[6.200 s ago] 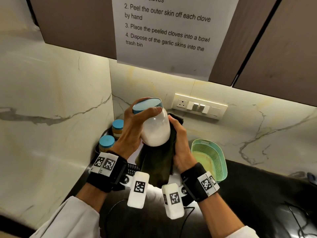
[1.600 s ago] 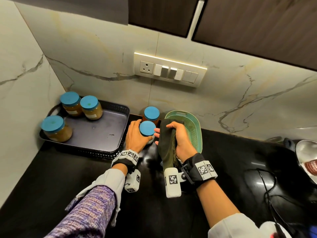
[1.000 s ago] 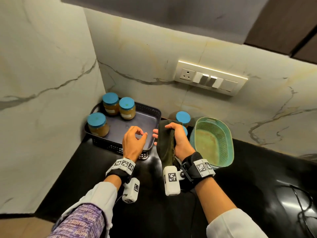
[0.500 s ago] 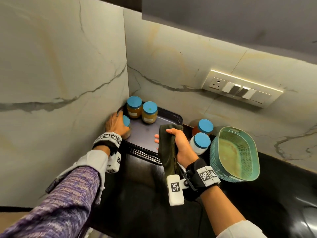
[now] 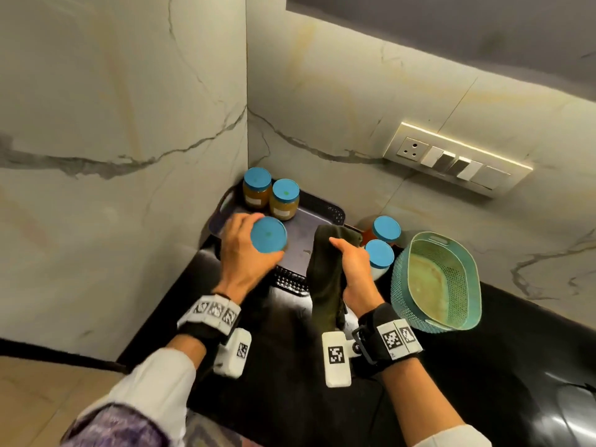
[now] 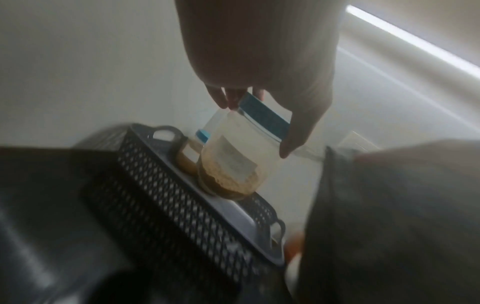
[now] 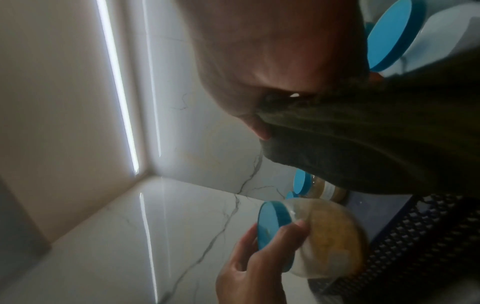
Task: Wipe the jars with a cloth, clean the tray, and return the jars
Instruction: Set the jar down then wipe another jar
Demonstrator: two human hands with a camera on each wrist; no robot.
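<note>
The left hand (image 5: pixel 248 253) has its fingers (image 6: pixel 225 98) curled round the blue lid and shoulder of a jar (image 6: pixel 228 162) of tan powder, holding it just above the front left part of the tray (image 5: pixel 325 214), tilted a little with its base over the tray floor. The right hand (image 5: pixel 354 269) is closed round a dark green cloth (image 5: pixel 325 285), which hangs from the fist down toward the worktop (image 5: pixel 483 366). What the coming move seems to turn on is this: the cloth hangs just to the right of the lifted jar, so the jar has only to travel rightward, its long axis roughly upright, to meet it. Two more jars (image 5: pixel 271 195) stand together in the tray's far left corner, and another two (image 5: pixel 383 243) stand on the worktop beside the tray's right edge, just behind the right hand. A green perforated basket (image 5: pixel 400 285) sits further right. The black glossy worktop runs into a corner of pale veined marble walls, with a lit switch panel (image 5: pixel 458 162) on the back wall.
</note>
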